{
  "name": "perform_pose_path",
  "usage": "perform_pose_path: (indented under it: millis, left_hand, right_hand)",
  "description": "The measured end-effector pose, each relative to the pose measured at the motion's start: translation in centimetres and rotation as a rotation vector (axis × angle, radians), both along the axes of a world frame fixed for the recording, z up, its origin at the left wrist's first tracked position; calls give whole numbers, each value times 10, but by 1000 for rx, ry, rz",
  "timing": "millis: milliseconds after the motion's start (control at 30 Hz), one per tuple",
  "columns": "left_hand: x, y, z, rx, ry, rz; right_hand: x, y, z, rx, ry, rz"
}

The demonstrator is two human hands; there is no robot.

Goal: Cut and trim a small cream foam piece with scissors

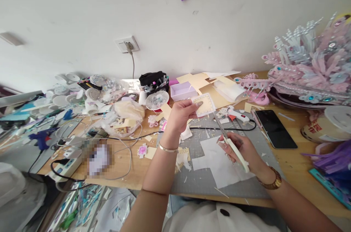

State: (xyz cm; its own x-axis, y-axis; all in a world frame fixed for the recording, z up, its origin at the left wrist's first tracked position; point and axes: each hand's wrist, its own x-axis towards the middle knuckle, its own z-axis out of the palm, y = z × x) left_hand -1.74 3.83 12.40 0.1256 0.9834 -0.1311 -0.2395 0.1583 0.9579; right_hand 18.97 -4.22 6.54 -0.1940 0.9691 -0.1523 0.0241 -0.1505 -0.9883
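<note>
- The card piece (206, 101) looks light and thin, probably stiff enough to stay flat when held by one edge, though a hard squeeze would likely crease it.
- Its near-left edge seems the best hold, thumb on top and fingers below, leaving the scalloped rim uncrushed.
- It is cream with a pale, bumpy border and a white margin around that; the border may be drawn or raised, which is hard to tell here.
- The left hand (181, 115) pinches the card piece, holding it up in front of the right hand.
- The right hand (245, 148) grips the white-handled scissors (233, 148), whose blades point up toward the card piece's right edge; whether they touch it, I cannot tell.
- Below the right hand, white paper (212, 168) lies on the grey cutting mat (189, 185).
- Beyond the left hand is a lilac box (181, 92); beyond the right, a white glue gun (239, 115).
</note>
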Motion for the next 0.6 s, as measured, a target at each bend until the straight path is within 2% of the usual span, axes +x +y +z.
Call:
perform_pose_path:
  millis: [167, 367, 467, 600]
  left_hand:
    - [-7, 1, 2, 22, 25, 0]
    - [3, -4, 0, 98, 144, -196]
    - [10, -10, 0, 160, 217, -289]
    - [13, -15, 1, 222, 288, -403]
  right_hand:
    - [3, 6, -7, -60, 47, -49]
    - [15, 21, -8, 84, 135, -205]
    - [23, 27, 6, 107, 194, -226]
    - [24, 31, 35, 105, 176, -170]
